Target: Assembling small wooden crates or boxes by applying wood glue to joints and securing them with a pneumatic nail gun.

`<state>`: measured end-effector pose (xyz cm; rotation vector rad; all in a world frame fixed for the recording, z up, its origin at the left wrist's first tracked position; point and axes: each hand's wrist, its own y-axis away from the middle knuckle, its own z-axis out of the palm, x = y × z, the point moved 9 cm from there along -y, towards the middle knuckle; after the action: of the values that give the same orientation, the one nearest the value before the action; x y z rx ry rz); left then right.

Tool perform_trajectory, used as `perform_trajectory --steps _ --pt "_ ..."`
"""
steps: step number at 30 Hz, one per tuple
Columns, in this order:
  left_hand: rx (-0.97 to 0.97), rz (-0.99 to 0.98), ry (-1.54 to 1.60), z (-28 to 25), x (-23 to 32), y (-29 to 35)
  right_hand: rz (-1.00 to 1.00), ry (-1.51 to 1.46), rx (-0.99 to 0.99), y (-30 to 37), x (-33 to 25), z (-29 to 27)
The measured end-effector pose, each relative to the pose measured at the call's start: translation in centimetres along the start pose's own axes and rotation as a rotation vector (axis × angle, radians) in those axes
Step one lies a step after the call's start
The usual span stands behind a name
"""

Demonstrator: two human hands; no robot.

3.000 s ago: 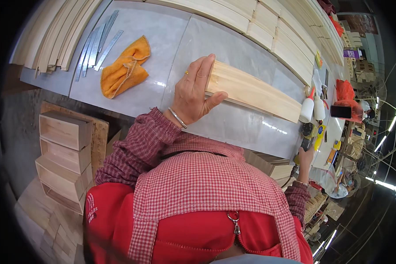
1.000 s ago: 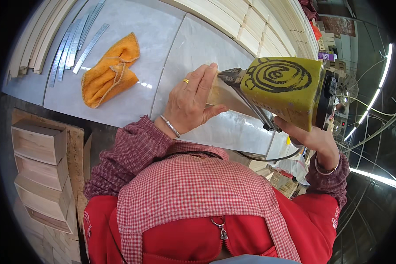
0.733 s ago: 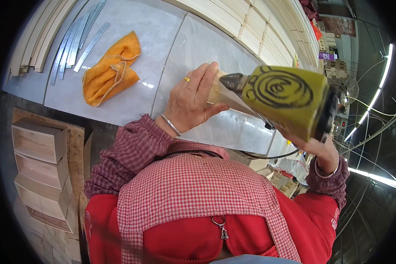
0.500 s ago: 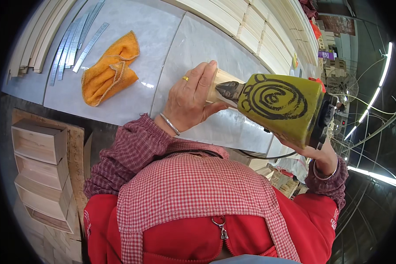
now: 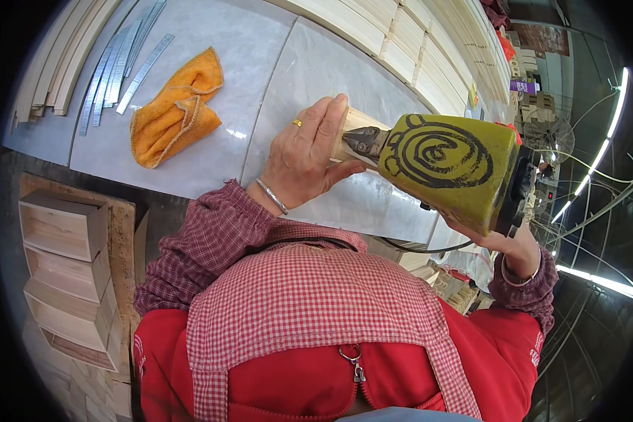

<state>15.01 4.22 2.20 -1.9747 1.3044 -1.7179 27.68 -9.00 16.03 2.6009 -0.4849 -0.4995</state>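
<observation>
Near the middle of the table, my left hand point(image 5: 306, 148) is closed around a pale wooden piece point(image 5: 359, 124), its fingers on one side and the thumb on the other. The dark metal nose of a yellow-green nail gun point(image 5: 439, 155), painted with black swirls, rests at that piece; whether it touches is unclear. My right hand point(image 5: 496, 240) holds the gun from below and behind, its fingers mostly hidden by the body. A dark hose point(image 5: 429, 250) hangs beneath the gun.
An orange cloth point(image 5: 176, 112) lies left of my left hand on the grey tabletop point(image 5: 260, 42). Thin silver nail strips point(image 5: 119, 67) lie farther left, beside long wooden strips point(image 5: 60, 60). Stacked boards point(image 5: 401, 42) line the far side. Wooden boxes point(image 5: 67, 267) stand at lower left.
The nail gun has tilted very slightly, its body a touch higher. Both hands keep their grip in nearly the same place.
</observation>
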Motion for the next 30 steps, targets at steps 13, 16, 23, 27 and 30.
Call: perform_trajectory --steps 13,16,23,27,30 --pt "-0.008 0.018 -0.036 0.1 -0.1 0.1 -0.221 0.279 -0.009 0.5 -1.5 0.6" --pt "-0.015 0.019 -0.041 0.1 -0.2 0.2 -0.192 0.251 -0.036 0.5 -1.3 0.7" --pt "-0.033 0.002 -0.024 0.2 -0.2 0.1 -0.013 0.103 -0.131 0.7 0.0 1.1" --pt "-0.029 0.01 -0.018 0.2 -0.2 0.1 0.019 0.053 -0.096 0.7 -0.1 0.9" --pt "-0.023 0.021 -0.016 0.2 -0.2 0.0 0.04 0.004 -0.054 0.4 -0.8 0.5"
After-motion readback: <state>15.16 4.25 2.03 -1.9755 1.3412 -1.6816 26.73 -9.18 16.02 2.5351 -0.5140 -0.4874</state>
